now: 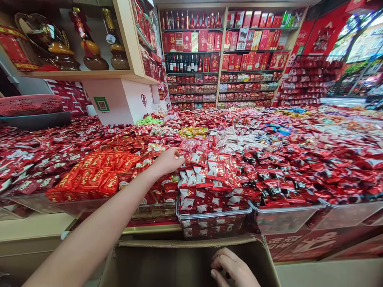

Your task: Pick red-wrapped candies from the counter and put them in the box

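Observation:
My left hand (170,161) reaches over the candy display and touches the back of a heap of red and white wrapped candies (216,169). Its fingers are bent together; what they hold, if anything, is hidden. This heap fills a clear plastic bin (214,216). Low in the view, my right hand (231,268) is over the opening of a cardboard box (155,243), its fingers curled. Whether something is inside those fingers is too dark to tell. Orange-red packets (95,173) lie left of my left hand.
More clear bins of red candies (287,217) run along the counter front. A wooden display cabinet (125,36) juts out at the upper left, above a white pillar (112,101). Shelves (224,52) with bottles and boxes stand behind. A pink basket (31,104) sits far left.

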A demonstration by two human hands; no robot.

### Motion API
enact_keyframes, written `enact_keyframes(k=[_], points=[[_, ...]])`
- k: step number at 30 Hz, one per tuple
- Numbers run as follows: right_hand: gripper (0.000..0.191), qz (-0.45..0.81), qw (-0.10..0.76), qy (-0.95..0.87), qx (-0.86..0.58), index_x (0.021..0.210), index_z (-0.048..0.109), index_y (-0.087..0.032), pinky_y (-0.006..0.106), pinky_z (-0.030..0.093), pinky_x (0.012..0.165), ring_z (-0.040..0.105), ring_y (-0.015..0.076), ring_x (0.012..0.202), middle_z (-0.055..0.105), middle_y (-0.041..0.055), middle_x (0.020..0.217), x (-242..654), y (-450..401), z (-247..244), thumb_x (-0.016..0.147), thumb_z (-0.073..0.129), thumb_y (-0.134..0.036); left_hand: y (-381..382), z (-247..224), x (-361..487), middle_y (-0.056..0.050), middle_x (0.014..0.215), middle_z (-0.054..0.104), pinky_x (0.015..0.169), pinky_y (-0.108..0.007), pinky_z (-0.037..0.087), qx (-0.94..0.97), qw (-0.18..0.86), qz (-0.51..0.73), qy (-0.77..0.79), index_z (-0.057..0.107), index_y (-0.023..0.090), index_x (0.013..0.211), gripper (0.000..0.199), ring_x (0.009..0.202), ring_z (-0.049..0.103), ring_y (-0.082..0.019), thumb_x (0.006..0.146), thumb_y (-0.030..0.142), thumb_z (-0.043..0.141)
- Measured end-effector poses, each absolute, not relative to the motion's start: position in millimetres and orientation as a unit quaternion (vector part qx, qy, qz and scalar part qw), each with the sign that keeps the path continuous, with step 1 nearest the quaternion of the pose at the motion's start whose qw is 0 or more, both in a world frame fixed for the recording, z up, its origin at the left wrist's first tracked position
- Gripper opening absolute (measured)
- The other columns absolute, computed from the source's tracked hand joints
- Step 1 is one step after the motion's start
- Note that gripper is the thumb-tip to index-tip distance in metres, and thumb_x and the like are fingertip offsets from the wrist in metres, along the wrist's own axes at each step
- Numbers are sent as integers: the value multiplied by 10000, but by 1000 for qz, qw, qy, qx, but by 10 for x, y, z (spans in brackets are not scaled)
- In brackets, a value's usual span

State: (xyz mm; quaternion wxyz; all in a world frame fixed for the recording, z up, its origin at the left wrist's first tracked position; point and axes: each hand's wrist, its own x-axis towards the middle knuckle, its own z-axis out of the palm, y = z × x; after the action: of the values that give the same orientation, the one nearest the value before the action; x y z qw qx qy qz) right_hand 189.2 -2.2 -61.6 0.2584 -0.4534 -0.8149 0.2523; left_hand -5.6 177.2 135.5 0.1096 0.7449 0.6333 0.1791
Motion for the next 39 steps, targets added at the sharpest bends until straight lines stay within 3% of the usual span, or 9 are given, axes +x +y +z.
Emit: enact_keyframes(k=[5, 11, 22, 29, 33, 39], points=[[104, 269, 227, -811, -468, 774, 555, -164, 191, 471, 684, 590, 127, 764, 604, 61, 837, 1883, -21, -605, 755, 489, -86, 1764, 1419, -38, -57, 797, 686, 563, -262, 396, 768, 79, 166, 614, 612, 195, 817, 313, 707, 612, -198, 687, 447, 479], [107, 279, 205, -810, -474, 769, 562, -159, 205, 465, 693, 587, 137, 776, 605, 66, 841, 1885, -17, -596, 747, 490, -83, 1819, 1426, -68, -56, 761, 676, 554, -264, 407, 758, 67, 169, 626, 572, 168, 986, 467, 664, 610, -196, 654, 491, 514], [107, 289, 202, -809, -471, 765, 560, -185, 191, 444, 688, 573, 126, 773, 607, 39, 845, 1910, -16, -656, 744, 496, -102, 1826, 1457, -38, -54, 744, 682, 556, -261, 404, 775, 58, 152, 611, 595, 152, 1011, 502, 676, 619, -201, 656, 494, 499], [127, 287, 180, -808, -482, 780, 580, -196, 185, 434, 687, 569, 122, 771, 608, 28, 843, 1920, -11, -705, 732, 508, -103, 1835, 1448, -4, -119, 1012, 682, 681, -275, 438, 779, 48, 151, 607, 610, 144, 1017, 479, 881, 622, -249, 671, 452, 489], [122, 292, 167, -804, -491, 788, 586, -196, 190, 431, 692, 568, 126, 779, 608, 32, 852, 1911, -18, -682, 733, 512, -115, 1843, 1410, -23, -133, 1135, 636, 756, -264, 443, 777, 69, 162, 605, 540, 129, 1146, 581, 955, 605, -234, 674, 465, 502], [140, 306, 149, -797, -500, 800, 601, -198, 196, 428, 715, 573, 133, 811, 611, 33, 874, 1906, -25, -655, 725, 520, -111, 1891, 1412, -131, -103, 818, 678, 593, -281, 419, 756, 103, 221, 607, 509, 61, 1178, 601, 726, 604, -215, 689, 411, 514]])
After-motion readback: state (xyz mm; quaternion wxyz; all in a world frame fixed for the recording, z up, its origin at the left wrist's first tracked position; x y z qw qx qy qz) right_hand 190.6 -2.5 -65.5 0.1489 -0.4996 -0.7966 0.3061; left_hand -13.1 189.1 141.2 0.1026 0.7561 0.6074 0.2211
